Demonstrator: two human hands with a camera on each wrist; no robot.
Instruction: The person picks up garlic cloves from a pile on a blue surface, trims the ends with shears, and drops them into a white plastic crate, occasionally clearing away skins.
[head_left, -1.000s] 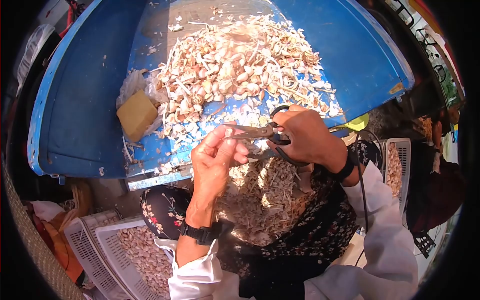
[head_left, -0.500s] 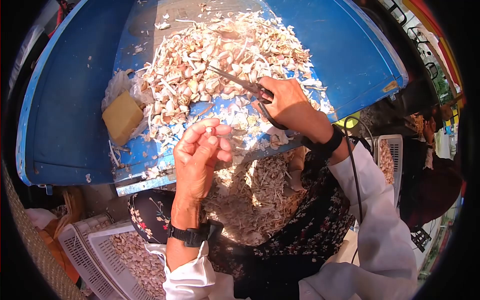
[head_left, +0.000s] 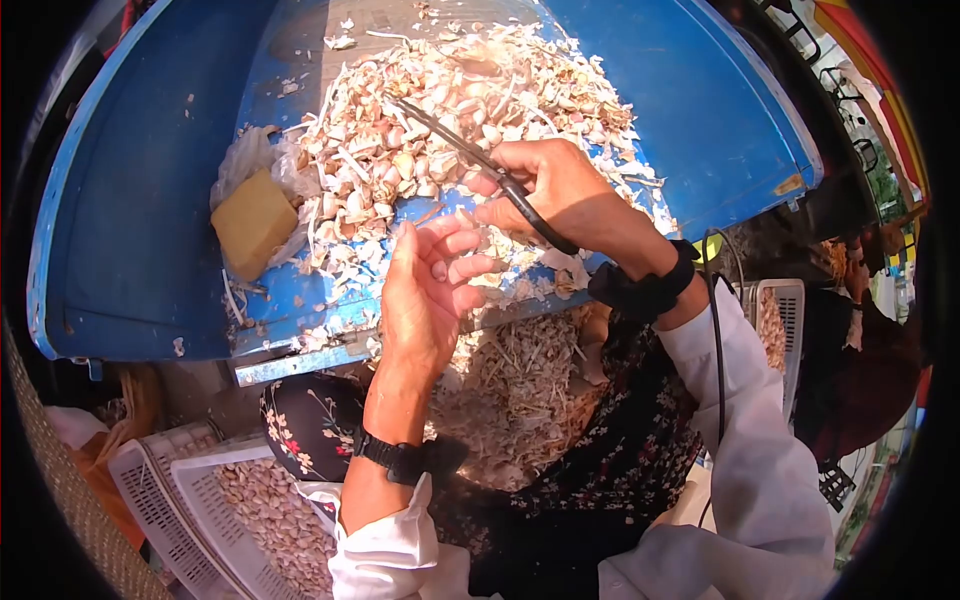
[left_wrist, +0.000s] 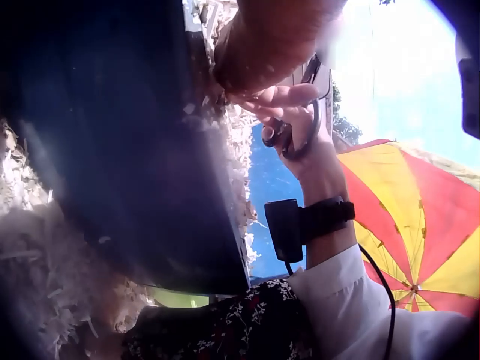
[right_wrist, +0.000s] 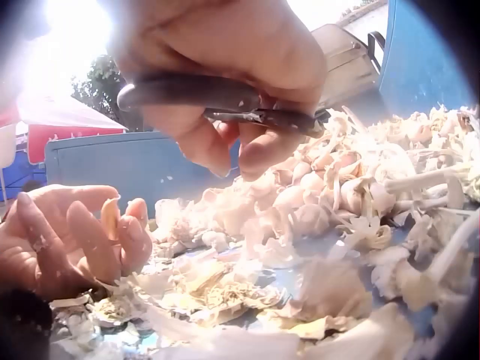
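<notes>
My left hand (head_left: 425, 290) is palm up above the blue tray's near edge, its fingers curled around a small garlic clove (head_left: 439, 270). That clove (right_wrist: 111, 219) shows between the fingers in the right wrist view. Just to the right and above, my right hand (head_left: 575, 195) grips black-handled scissors (head_left: 450, 137), whose blades point up-left over the garlic pile (head_left: 400, 150). The right thumb and fingertips are close to the left fingertips; whether they touch is unclear. In the left wrist view my right hand (left_wrist: 304, 142) has the scissor loops around its fingers.
A yellowish block (head_left: 253, 225) sits with clear plastic at the tray's left side. Dry peelings and stems (head_left: 520, 400) are heaped at the lap below the tray (head_left: 130, 200). Crates of cloves stand at lower left (head_left: 275, 510) and right (head_left: 790, 340).
The scissors have left the left fingertips and swung up-left over the pile. My left hand first lowered, then moved right towards the right hand, and its thumb has lifted off the clove.
</notes>
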